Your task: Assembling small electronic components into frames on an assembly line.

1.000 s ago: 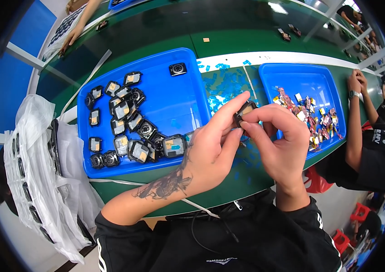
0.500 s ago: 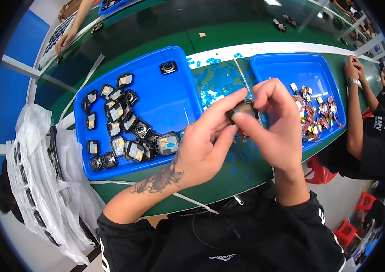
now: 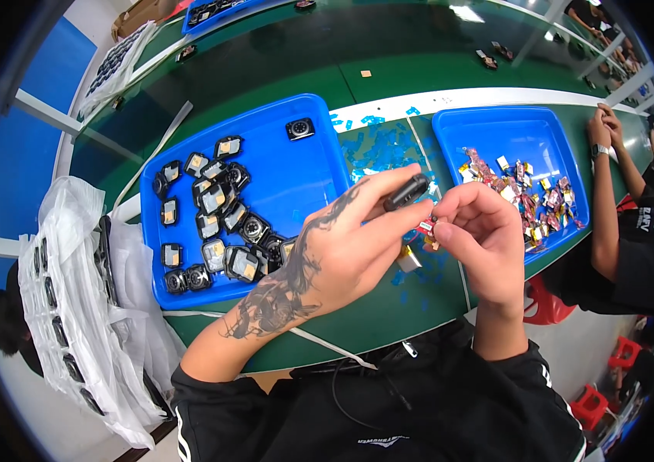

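My left hand is closed with its tattooed back turned up, gripping a black watch case between its fingers, the case seen edge-on. Close beside it, my right hand pinches a small red part between thumb and fingertips. Just below the fingers is a small silver and yellow battery; whether it joins the red part is hard to make out. To the left, a blue tray holds several black watch cases. On the right, another blue tray holds a heap of small wired batteries.
Blue film pieces are scattered over the green table between the trays. White wrapped sheets with dark pieces stand at the left. A co-worker's arm rests by the right tray. Red stools stand beyond the table edge.
My left hand has rolled over, tilting the watch case edge-on. My right fingers have come off the case and now pinch the red part, with the battery showing below. The view has shifted slightly.
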Action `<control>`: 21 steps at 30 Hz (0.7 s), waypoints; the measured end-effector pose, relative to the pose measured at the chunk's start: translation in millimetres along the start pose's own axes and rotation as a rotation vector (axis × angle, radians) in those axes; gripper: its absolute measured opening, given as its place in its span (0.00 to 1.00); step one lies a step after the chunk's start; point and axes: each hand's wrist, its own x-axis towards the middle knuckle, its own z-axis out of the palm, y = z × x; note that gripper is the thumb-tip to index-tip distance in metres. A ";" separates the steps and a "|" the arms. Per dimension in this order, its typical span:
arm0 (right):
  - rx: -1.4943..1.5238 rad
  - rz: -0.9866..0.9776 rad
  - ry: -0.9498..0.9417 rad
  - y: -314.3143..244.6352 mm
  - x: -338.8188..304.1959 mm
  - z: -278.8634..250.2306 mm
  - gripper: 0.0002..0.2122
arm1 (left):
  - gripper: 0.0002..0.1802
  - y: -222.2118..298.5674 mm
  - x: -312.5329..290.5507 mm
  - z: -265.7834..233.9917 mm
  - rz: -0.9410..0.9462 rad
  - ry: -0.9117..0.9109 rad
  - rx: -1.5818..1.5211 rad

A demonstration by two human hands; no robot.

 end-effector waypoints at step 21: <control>-0.195 -0.161 0.114 3.6 -4.7 7.2 0.09 | 0.13 4.2 -8.6 14.3 -0.823 -0.017 -0.985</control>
